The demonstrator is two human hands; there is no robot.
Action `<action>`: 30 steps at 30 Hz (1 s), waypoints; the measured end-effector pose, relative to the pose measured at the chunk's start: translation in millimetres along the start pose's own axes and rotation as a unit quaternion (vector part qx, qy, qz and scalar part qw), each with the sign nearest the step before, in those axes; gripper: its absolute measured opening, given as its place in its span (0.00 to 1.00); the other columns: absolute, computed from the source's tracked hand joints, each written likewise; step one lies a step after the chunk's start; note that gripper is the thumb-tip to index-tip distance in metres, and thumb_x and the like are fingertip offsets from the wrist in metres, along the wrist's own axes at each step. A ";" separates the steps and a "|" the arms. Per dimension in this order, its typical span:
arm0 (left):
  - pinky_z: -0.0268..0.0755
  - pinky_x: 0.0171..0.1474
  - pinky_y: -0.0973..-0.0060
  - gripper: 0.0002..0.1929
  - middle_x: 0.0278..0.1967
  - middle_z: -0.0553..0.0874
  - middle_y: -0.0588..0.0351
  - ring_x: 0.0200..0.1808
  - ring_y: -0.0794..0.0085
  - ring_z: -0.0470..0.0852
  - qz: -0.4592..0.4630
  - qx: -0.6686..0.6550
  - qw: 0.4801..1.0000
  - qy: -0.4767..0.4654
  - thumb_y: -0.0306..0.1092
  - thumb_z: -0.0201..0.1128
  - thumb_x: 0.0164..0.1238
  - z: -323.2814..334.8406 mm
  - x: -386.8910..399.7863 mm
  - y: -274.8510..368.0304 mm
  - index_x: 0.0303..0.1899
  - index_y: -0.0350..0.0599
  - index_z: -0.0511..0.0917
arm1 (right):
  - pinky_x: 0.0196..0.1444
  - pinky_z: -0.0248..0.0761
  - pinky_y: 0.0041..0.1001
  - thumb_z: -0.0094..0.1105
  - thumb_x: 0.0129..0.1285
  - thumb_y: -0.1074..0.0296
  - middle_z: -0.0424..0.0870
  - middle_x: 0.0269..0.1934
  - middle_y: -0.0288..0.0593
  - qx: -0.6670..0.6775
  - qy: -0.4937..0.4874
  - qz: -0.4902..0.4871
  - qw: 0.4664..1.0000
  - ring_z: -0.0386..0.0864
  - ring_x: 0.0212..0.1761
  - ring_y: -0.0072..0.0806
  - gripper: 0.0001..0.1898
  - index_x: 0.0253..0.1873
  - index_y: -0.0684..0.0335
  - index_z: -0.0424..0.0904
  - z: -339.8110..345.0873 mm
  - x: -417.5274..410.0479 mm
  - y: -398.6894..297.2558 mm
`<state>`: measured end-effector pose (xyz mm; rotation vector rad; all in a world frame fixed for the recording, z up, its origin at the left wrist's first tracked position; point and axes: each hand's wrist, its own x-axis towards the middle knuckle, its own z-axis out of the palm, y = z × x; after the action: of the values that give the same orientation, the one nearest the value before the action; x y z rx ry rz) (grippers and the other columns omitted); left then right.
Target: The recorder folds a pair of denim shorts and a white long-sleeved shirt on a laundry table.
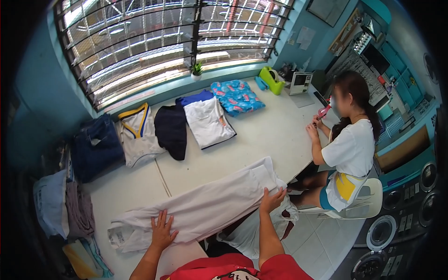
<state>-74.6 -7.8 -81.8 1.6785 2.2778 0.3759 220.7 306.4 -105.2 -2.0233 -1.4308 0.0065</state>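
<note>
A long white garment (210,199), folded lengthwise, lies across the near part of the white table (210,168). A printed label patch (115,237) shows at its left end. My left hand (162,227) rests flat on the cloth near that end, fingers spread. At the other end, by the table edge, my right hand (272,199) touches the garment's near side; its fingers are partly hidden, so a grip cannot be made out. Below my right arm, a second white cloth (248,227) hangs beneath the table edge.
Along the window side lie folded jeans (96,147), a grey jersey (141,140), a dark garment (171,131), a white shirt (208,120) and a blue printed bundle (238,96). A seated person (350,150) holds a pen at right. Front-loading machines (381,232) stand behind.
</note>
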 end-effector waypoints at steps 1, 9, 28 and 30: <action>0.34 0.65 0.45 0.34 0.68 0.52 0.45 0.69 0.53 0.49 0.004 0.001 1.000 0.001 0.46 0.63 0.51 -1.4 1.9 1.3 0.61 0.47 0.63 | 0.56 0.61 0.43 0.68 0.46 0.52 0.63 0.58 0.51 -0.024 0.019 -0.105 0.994 0.62 0.60 0.47 0.38 0.58 0.66 0.62 -1.5 12.2 0.8; 0.36 0.65 0.47 0.35 0.67 0.52 0.42 0.69 0.53 0.49 0.055 -0.028 0.998 0.004 0.41 0.63 0.53 -13.0 43.5 71.4 0.62 0.45 0.59 | 0.55 0.62 0.43 0.61 0.41 0.32 0.65 0.59 0.55 -0.115 -0.311 -0.078 0.940 0.63 0.61 0.44 0.45 0.58 0.62 0.64 7.0 114.3 17.5; 0.61 0.60 0.64 0.32 0.58 0.70 0.49 0.59 0.61 0.70 -0.241 -0.810 0.482 -0.232 0.47 0.59 0.60 42.0 169.5 193.8 0.61 0.42 0.59 | 0.46 0.69 0.25 0.60 0.55 0.70 0.73 0.54 0.47 0.226 -0.640 -0.360 0.641 0.74 0.50 0.35 0.22 0.56 0.66 0.69 -100.3 21.6 -70.3; 0.63 0.59 0.65 0.28 0.54 0.74 0.51 0.55 0.62 0.73 -0.257 -0.848 0.420 -0.196 0.45 0.57 0.61 47.3 153.5 180.5 0.59 0.41 0.62 | 0.48 0.68 0.27 0.60 0.55 0.69 0.71 0.55 0.48 0.216 -0.669 -0.251 0.665 0.73 0.52 0.37 0.22 0.56 0.65 0.70 -96.5 20.3 -75.4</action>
<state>59.3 193.0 -69.8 -0.1201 0.7516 1.2569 200.1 289.8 16.0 -0.9448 -2.4052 1.7211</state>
